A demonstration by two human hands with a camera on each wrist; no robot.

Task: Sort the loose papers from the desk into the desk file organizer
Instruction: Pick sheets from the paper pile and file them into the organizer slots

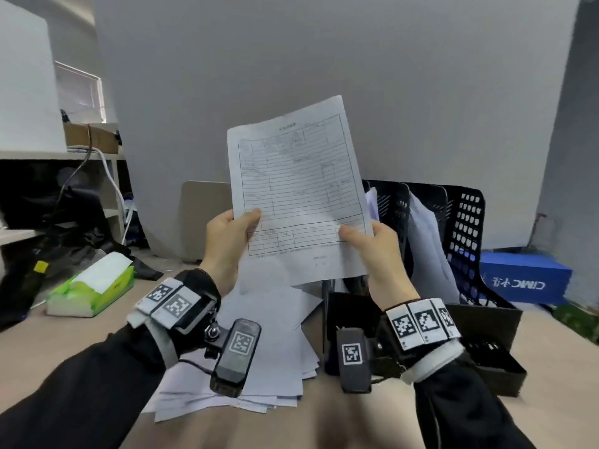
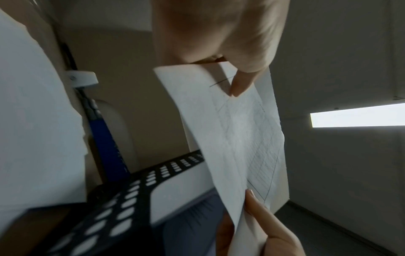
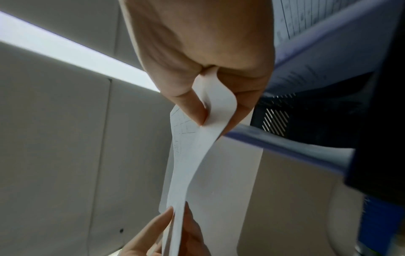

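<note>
I hold one printed form sheet [image 1: 298, 189] upright in front of me, above the desk. My left hand [image 1: 244, 222] pinches its lower left edge, thumb on the printed face. My right hand [image 1: 359, 234] pinches the lower right edge the same way. In the left wrist view my left hand [image 2: 237, 86] clamps the sheet [image 2: 236, 138]. The right wrist view has my right hand [image 3: 208, 114] bending the sheet's [image 3: 186, 164] edge. A pile of loose papers [image 1: 275, 351] lies on the desk under my wrists. The black perforated file organizer [image 1: 463, 228] stands to the right, with papers in its slots.
A green tissue pack [image 1: 94, 286] lies on the desk at left. Low black trays [image 1: 486, 338] sit in front of the organizer, and a blue box [image 1: 525, 280] lies behind it. A grey partition closes the back. Shelves with cables and a cardboard box [image 1: 90, 137] stand far left.
</note>
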